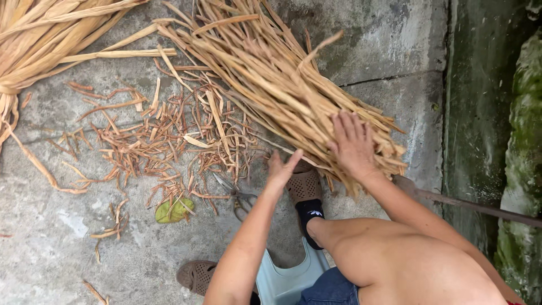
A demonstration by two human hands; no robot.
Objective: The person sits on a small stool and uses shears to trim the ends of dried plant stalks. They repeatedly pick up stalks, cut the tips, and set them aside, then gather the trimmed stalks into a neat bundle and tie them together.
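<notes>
A: Nearest the camera is the bare knee (389, 254) and, under it, the pale blue stool (288, 279) the person sits on, with blue shorts (333, 289) just showing at the lower edge of the floor.

B: And going from the left?

A: At the far left corner of the concrete floor (51, 243) lies a tied bundle of wide dried leaves (39, 39). Next comes a scatter of short trimmed scraps (164, 141), with a green leaf (174, 210) near it. A pair of scissors (237, 197) lies on the floor just beside the left wrist.

B: The hands?

A: The left hand (280, 168) is spread, fingers apart, holding nothing, its tips at the lower edge of the big sheaf of dried strips (282, 85). The right hand (353, 144) lies flat and wide on the sheaf's near end, pressing rather than gripping. The sheaf runs slantwise from the top middle of the floor down to the right, its cut ends over the brown sandal (304, 186).

B: How would you handle it well?

A: I'd judge the ends want squaring: keep the right palm firm so the strips don't fan, and let the left tap stray ends level. The strips look brittle, so press evenly, not hard. A dark rod (480, 208) lies at the right, beside the mossy wall (522, 141).
</notes>
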